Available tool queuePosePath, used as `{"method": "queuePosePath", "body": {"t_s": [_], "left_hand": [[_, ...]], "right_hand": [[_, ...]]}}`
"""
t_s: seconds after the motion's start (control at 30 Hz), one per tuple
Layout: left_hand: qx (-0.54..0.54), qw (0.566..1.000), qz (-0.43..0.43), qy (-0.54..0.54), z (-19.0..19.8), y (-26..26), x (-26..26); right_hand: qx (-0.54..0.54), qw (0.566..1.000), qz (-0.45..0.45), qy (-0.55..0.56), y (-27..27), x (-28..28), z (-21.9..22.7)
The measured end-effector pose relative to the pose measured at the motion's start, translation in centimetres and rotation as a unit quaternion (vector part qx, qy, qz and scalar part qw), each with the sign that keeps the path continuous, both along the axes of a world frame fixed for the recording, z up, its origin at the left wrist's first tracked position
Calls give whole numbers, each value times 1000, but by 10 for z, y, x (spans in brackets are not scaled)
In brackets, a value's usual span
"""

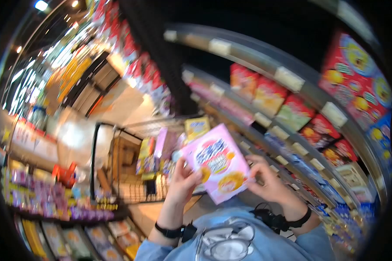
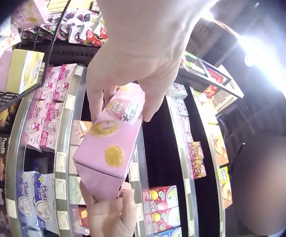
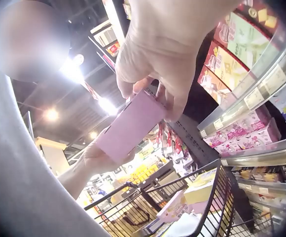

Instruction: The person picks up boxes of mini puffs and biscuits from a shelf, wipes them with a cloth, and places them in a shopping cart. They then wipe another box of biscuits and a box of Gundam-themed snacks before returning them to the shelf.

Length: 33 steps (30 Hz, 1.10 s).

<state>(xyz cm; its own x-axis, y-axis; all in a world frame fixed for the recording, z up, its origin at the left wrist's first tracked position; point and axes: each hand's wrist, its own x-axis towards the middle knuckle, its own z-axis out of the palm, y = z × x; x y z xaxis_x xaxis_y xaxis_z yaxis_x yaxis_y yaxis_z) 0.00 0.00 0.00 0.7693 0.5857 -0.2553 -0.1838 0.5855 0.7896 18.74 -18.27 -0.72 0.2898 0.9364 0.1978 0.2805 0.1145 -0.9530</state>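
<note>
A pink snack box [image 1: 220, 163] with pictures of round cookies on its front is held up before the person's chest. The left hand [image 1: 181, 180] grips its left edge, thumb toward the front face. At the opposite edge the right hand [image 1: 266, 179] pinches the box between thumb and fingers. In the left wrist view the left hand [image 2: 133, 64] holds one end of the pink box [image 2: 111, 140], and the right hand [image 2: 111, 217] holds the other. The right wrist view shows the plain pink side of the box [image 3: 132, 126] under the right hand [image 3: 158, 69].
Behind the box stands a black wire shopping cart [image 1: 96, 161] holding several packages, among them a yellow box [image 1: 197, 127]. Shelves of boxed snacks [image 1: 294, 112] rise on the right. A display of purple packets [image 1: 45, 191] is at the left.
</note>
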Motion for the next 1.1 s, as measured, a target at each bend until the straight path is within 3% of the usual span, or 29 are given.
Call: {"method": "queuePosePath", "body": {"t_s": [0.07,0.1,0.13,0.17,0.2,0.23,0.27,0.3,0.37,0.43,0.5,0.57,0.7,0.83,0.97,1.1], "left_hand": [[55,998,-13,-7,-7,-3,7],[146,988,-37,10,37,-18,-11],[184,980,-77,2,40,-35,-9],[165,983,-83,6,39,-54,-9],[158,980,-110,-54,35,-72,-2],[217,958,-185,-39,6,-67,-17],[159,963,-206,-64,15,-79,-15],[194,953,-222,-70,19,-87,-11],[135,962,-236,-14,32,-115,-3],[186,942,-262,-93,6,-134,15],[187,938,-279,-91,-1,-153,30],[328,885,-316,-98,-5,-170,46],[322,881,-331,-101,20,-215,67],[281,885,-356,-104,25,-259,92],[312,876,-345,-123,33,-317,119],[339,871,-341,-97,44,-373,140]], "right_hand": [[10,995,-79,-62,-3,11,-6],[13,994,-96,56,-16,-17,15],[-23,993,-91,68,-31,-20,20],[-42,996,-77,7,-47,-20,33],[-56,993,-34,100,-67,-20,24],[-117,991,-9,58,-80,-22,25],[-117,989,-32,85,-95,-31,32],[-120,991,-64,12,-109,-35,25],[-114,984,-133,27,-144,-42,25],[-122,976,-182,8,-179,-46,36],[-128,966,-226,-8,-212,-51,50],[-116,951,-285,-16,-241,-57,64],[-73,935,-338,-76,-290,-57,67],[-29,932,-356,-65,-337,-43,72],[-52,928,-364,-65,-391,-25,91],[-11,922,-386,-38,-442,-5,77]]}}
